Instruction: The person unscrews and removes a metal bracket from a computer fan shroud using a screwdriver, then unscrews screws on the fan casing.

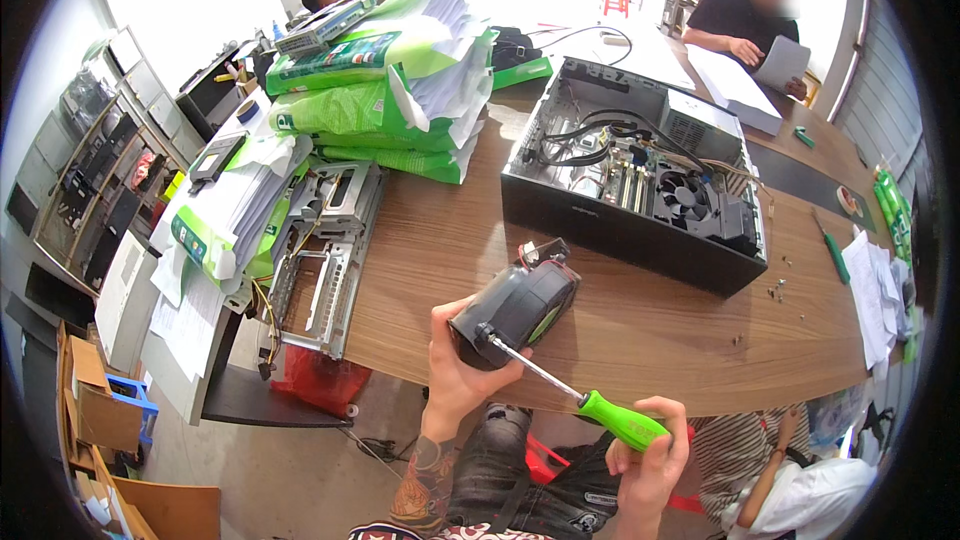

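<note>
Brown wooden worktable [640, 330] carries an opened black desktop computer case [640, 190], set back so its near edge stays free. Off that edge, the left hand [455, 365] wraps closed around a black cylindrical fan housing [515, 305], steadying it. The right hand [650, 460] is closed on the green-handled screwdriver [600, 410], whose tip meets the housing's end face.
</note>
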Demonstrator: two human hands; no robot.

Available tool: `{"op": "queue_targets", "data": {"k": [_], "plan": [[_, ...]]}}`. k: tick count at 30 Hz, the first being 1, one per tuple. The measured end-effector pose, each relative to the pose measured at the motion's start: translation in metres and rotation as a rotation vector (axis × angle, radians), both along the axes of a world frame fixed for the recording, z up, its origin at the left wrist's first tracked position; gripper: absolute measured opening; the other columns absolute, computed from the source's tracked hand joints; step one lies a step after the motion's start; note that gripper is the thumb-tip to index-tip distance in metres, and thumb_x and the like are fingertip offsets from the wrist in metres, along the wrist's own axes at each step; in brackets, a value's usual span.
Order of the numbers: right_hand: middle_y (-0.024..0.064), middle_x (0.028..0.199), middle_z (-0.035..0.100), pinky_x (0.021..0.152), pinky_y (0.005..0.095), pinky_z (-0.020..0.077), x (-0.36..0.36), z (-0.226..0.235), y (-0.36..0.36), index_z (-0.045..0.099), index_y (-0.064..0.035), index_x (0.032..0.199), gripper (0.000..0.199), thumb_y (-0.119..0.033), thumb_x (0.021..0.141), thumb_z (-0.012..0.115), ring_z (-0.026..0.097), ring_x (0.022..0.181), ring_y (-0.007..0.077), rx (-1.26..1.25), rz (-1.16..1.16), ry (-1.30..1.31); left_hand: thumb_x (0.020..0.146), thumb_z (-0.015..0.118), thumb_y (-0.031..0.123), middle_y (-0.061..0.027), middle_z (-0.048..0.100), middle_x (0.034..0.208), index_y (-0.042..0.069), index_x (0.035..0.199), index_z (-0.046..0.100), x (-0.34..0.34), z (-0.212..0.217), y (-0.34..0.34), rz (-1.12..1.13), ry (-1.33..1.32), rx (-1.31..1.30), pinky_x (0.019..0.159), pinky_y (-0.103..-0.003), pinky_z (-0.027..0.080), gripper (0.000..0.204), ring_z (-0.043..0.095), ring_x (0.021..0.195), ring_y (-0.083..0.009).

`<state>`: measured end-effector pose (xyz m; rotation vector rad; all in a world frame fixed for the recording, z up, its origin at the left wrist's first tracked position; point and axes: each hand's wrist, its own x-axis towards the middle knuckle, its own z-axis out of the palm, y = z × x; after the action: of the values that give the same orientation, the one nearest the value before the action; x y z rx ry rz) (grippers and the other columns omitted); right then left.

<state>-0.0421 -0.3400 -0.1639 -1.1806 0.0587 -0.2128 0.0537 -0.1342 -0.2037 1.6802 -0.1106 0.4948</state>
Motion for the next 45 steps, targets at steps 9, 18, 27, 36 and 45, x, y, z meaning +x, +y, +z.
{"op": "queue_targets", "data": {"k": [9, 18, 27, 36, 45], "plan": [[0.0047, 0.082, 0.053, 0.047, 0.0201, 0.0347, -0.005, -0.006, 0.0, 0.052, -0.0006, 0.106, 0.028, -0.021, 0.091, 0.062, 0.045, 0.055, 0.0072, -0.327, -0.162, 0.006, 0.063, 0.09, 0.011, -0.0172, 0.056, 0.12, 0.003, 0.126, 0.038, 0.001, -0.003, 0.0, 0.0, -0.015, 0.066, 0.093, -0.035, 0.05, 0.082, 0.06, 0.109, -0.0232], [0.0059, 0.095, 0.046, 0.083, 0.0278, 0.039, -0.005, 0.0, 0.001, 0.05, 0.0006, 0.113, 0.045, -0.002, 0.071, 0.064, 0.046, 0.086, 0.0156, -0.51, -0.154, -0.134, 0.069, 0.083, 0.007, -0.0269, 0.047, 0.135, 0.007, 0.132, 0.034, 0.003, -0.001, -0.002, 0.044, -0.425, 0.058, 0.103, -0.047, 0.042, 0.08, 0.051, 0.122, -0.0355], [0.009, 0.103, 0.055, 0.08, 0.0288, 0.0458, -0.001, 0.004, -0.003, 0.057, 0.0018, 0.121, 0.056, 0.006, 0.069, 0.076, 0.056, 0.094, 0.0153, -0.665, -0.048, -0.167, 0.072, 0.074, 0.001, -0.0157, 0.065, 0.121, 0.006, 0.107, 0.071, -0.008, 0.043, 0.024, 0.133, -0.39, 0.554, 0.096, -0.045, 0.048, 0.035, 0.059, 0.114, -0.0361], [0.01, 0.104, 0.061, 0.069, 0.0229, 0.0486, -0.006, 0.002, 0.007, 0.056, 0.0019, 0.121, 0.047, -0.01, 0.082, 0.079, 0.062, 0.083, 0.0127, -0.388, -0.004, 0.01, 0.075, 0.073, -0.004, -0.0113, 0.072, 0.106, 0.004, 0.102, 0.072, -0.006, 0.048, 0.032, 0.165, -0.405, 0.614, 0.09, -0.04, 0.052, 0.028, 0.068, 0.1, -0.0293], [0.0072, 0.095, 0.059, 0.054, 0.0208, 0.0422, -0.004, -0.002, -0.005, 0.057, 0.0024, 0.114, 0.043, -0.035, 0.095, 0.065, 0.056, 0.066, 0.0088, -0.417, -0.1, -0.122, 0.074, 0.074, -0.003, -0.0106, 0.073, 0.105, 0.004, 0.1, 0.072, -0.01, 0.054, 0.028, 0.149, -0.435, 0.672, 0.09, -0.039, 0.052, 0.027, 0.069, 0.101, -0.0275]]}}
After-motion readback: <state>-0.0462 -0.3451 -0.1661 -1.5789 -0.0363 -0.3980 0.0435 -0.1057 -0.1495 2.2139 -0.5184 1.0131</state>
